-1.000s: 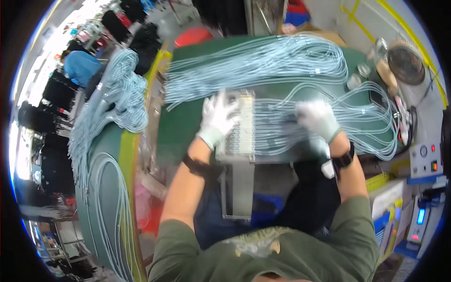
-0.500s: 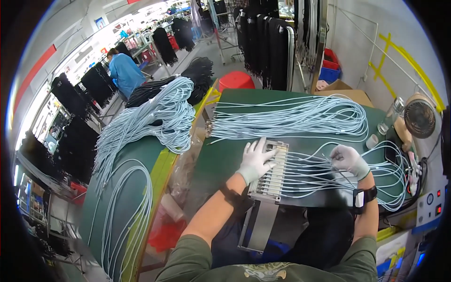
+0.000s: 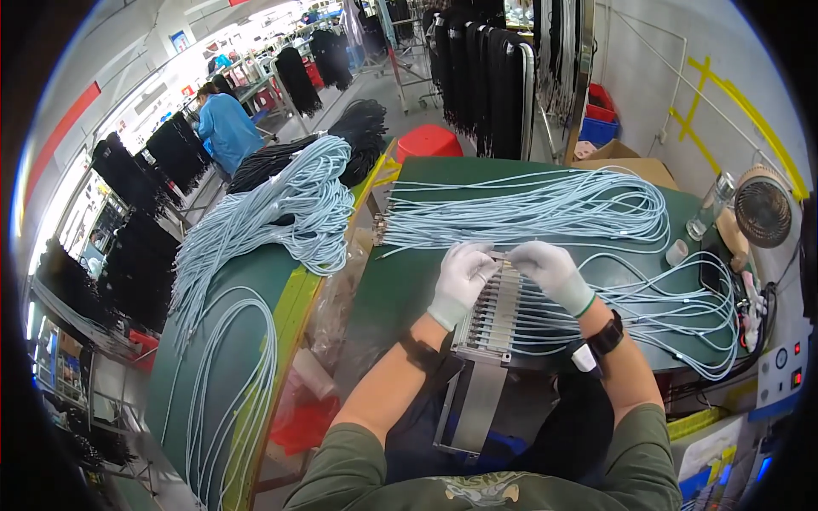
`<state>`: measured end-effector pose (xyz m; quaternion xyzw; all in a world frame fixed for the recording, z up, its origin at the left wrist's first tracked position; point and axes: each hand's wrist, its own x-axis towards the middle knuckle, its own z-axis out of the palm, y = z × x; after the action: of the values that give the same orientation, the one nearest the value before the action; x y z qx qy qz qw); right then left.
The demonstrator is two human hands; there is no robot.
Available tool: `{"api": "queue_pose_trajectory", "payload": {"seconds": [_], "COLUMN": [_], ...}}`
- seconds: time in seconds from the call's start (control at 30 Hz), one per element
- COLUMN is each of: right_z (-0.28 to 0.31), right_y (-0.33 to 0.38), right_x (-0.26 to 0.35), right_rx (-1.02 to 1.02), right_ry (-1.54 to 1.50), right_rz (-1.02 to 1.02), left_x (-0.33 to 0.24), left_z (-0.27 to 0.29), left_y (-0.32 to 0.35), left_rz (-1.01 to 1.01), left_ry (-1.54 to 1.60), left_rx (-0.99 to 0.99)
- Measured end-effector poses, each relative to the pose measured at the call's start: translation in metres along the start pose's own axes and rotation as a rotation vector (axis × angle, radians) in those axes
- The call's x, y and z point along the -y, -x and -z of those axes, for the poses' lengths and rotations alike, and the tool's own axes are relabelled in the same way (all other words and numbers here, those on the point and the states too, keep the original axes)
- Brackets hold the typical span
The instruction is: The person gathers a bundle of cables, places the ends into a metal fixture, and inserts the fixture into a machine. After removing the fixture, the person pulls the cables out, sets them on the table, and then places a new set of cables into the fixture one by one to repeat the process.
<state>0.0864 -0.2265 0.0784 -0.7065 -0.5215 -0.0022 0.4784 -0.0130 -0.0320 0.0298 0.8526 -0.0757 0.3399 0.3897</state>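
Note:
Both my hands wear white gloves and meet over the far end of a metal clamping fixture (image 3: 509, 307). My left hand (image 3: 461, 283) is closed in a pinch beside the fixture's far left corner; what its fingertips hold is too small to name. Opposite it, my right hand (image 3: 550, 271) pinches what looks like the end of a light blue cable, mostly hidden by the fingers. Several light blue cables (image 3: 545, 320) lie side by side in the fixture's slots and run right, ending in loose loops (image 3: 724, 341) on the green table.
A flat bundle of light blue cables (image 3: 528, 207) lies beyond the fixture. Left, a side table (image 3: 256, 271) bears a larger cable heap (image 3: 294, 196). At right stand a glass bottle (image 3: 710, 207), a white cup (image 3: 676, 253) and a small fan (image 3: 762, 212). A co-worker in blue (image 3: 228, 128) stands far left.
My right hand has moved left from over the loose cables to the fixture's far end. My left hand, earlier spread on the fixture, has drawn its fingers into a pinch.

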Motion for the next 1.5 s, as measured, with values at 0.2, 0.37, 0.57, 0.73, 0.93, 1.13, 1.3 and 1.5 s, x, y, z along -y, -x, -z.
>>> {"api": "queue_pose_trajectory", "payload": {"seconds": [0.2,0.37,0.57,0.73,0.93,1.13,1.3,1.5], "right_z": [-0.008,0.007,0.008,0.007,0.004,0.005,0.002,0.000], "right_y": [0.003,0.003,0.008,0.011,0.009,0.008,0.008,0.010], "right_x": [-0.007,-0.016,-0.034,-0.041,-0.043,-0.050,-0.050,-0.048], "right_rx": [0.010,0.024,0.050,0.043,-0.005,-0.064,-0.058,-0.024], "right_ry": [0.069,0.206,0.440,0.466,0.531,0.550,0.586,0.581], "right_rz": [-0.166,-0.162,-0.214,-0.216,-0.075,0.044,0.062,0.050], "left_x": [0.006,0.030,0.044,0.049,0.049,0.038,0.041,0.042], "left_z": [0.001,0.008,0.001,0.002,0.007,0.015,0.015,0.013], "left_y": [-0.001,-0.001,0.006,0.009,0.011,0.007,0.008,0.008], "left_rz": [-0.010,0.233,0.372,0.371,0.378,0.374,0.385,0.361], "left_ry": [-0.043,-0.136,-0.119,-0.160,-0.170,-0.232,-0.200,-0.166], "left_rx": [-0.064,-0.148,-0.113,-0.063,-0.048,0.077,0.075,0.080]}}
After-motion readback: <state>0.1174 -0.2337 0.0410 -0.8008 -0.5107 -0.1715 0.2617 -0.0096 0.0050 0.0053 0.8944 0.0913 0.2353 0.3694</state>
